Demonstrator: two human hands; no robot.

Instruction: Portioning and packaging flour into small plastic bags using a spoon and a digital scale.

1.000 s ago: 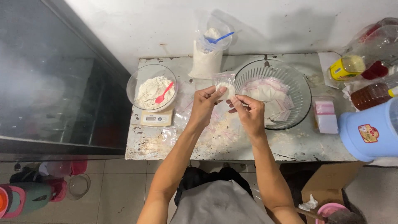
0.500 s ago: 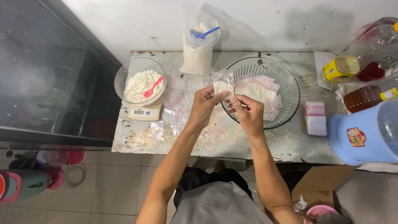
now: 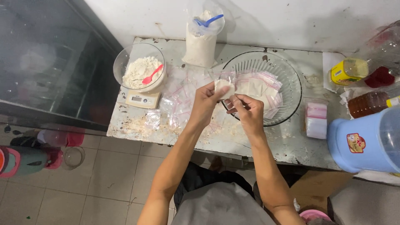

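Observation:
My left hand (image 3: 207,101) and my right hand (image 3: 248,111) together pinch a small clear zip bag of white powder (image 3: 223,87), held just above the near rim of a large ribbed glass bowl (image 3: 287,71). Several filled zip bags (image 3: 259,87) lie inside that bowl. Empty zip bags with pink seals (image 3: 183,100) are spread on the worn table (image 3: 137,127) under my left hand. At the left, a smaller glass bowl of white powder (image 3: 141,68) with a pink spoon (image 3: 151,75) sits on a small white scale (image 3: 143,99).
A big plastic bag of white powder with a blue spoon (image 3: 202,35) stands against the wall. At the right are bottles of oil (image 3: 368,71), a pink-and-white roll (image 3: 316,121) and a blue jug (image 3: 366,141). A dark glass cabinet (image 3: 46,62) stands at the left.
Both hands have stayed together on the small bag and shifted slightly toward the bowl's rim. My view has drifted to the right across the table.

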